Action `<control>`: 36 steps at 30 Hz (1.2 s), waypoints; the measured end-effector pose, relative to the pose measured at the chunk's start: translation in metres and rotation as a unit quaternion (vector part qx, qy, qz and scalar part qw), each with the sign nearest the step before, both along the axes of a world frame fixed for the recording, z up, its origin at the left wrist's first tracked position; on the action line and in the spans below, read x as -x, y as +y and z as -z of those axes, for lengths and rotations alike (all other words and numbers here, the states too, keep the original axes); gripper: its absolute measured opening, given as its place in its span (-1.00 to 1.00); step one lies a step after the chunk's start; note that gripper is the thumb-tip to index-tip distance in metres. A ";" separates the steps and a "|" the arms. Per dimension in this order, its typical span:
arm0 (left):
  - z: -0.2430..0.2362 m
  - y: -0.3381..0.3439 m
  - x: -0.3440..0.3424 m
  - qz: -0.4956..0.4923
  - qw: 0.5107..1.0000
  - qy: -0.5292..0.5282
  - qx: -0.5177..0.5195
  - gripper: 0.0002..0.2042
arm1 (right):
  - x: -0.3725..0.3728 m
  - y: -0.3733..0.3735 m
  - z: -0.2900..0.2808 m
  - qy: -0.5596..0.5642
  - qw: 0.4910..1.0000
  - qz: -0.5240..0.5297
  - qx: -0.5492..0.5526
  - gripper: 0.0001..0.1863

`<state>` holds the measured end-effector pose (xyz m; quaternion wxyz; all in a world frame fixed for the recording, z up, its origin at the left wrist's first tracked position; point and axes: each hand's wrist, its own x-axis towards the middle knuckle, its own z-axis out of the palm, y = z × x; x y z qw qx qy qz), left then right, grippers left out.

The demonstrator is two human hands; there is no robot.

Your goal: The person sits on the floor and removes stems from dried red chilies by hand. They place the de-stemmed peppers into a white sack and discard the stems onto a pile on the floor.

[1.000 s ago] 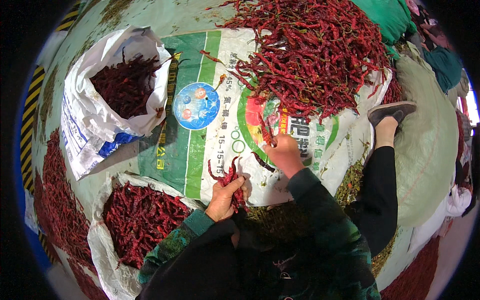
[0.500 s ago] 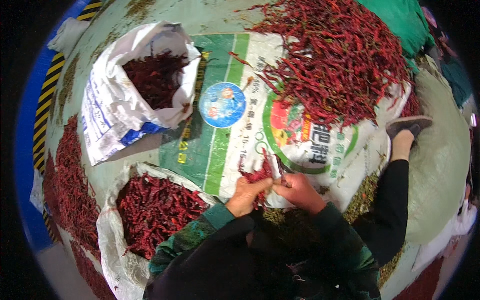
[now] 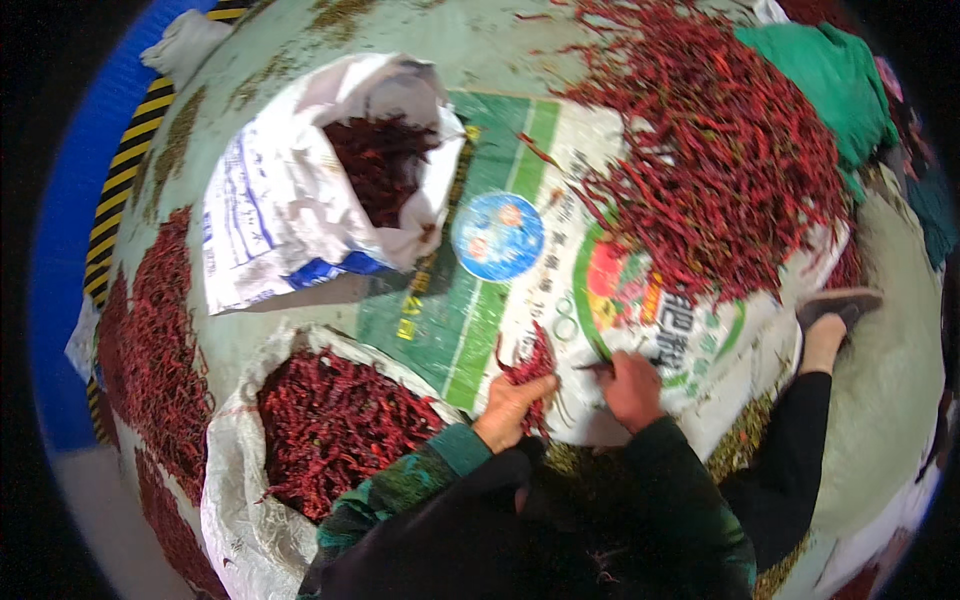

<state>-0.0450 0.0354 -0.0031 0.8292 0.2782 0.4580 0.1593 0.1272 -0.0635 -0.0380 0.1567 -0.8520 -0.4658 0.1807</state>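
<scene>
My left hand point(image 3: 508, 408) is closed around a small bunch of dried red chilies point(image 3: 535, 362), with thin pale stems poking out on the right side. Just to its right and apart from it, my right hand point(image 3: 633, 390) is curled, its fingers pressed together. A thin dark piece point(image 3: 597, 367) juts left from those fingers; its kind is too small to tell. Both hands hover over the near edge of a flattened printed green-and-white sack point(image 3: 490, 325). On that sack's far right lies a large heap of dried red chilies point(image 3: 715, 150).
An upright white sack point(image 3: 290, 190) with chilies inside stands at the far left. Beside my left forearm is an open woven sack point(image 3: 228, 475) full of chilies. More chilies point(image 3: 165, 340) lie along the left. A bulging pale sack point(image 3: 880, 400) and a shoe point(image 3: 842, 305) are at right.
My right hand has moved right, away from the left hand, which still grips its chilies. The whole view has shifted, so the sacks and heap appear farther right.
</scene>
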 end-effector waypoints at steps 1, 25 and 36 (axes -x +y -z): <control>-0.004 0.001 0.000 -0.003 1.000 0.005 0.009 -0.92 | -0.003 0.000 -0.005 0.021 1.000 -0.006 0.002 -0.75; -0.015 0.006 -0.007 -0.039 0.999 0.005 0.030 -0.93 | 0.030 0.033 -0.075 0.199 0.974 -0.107 -0.020 -0.79; -0.021 -0.010 -0.019 0.072 0.995 0.036 -0.058 -0.96 | 0.037 -0.006 -0.049 0.323 0.934 -0.036 -0.148 -0.81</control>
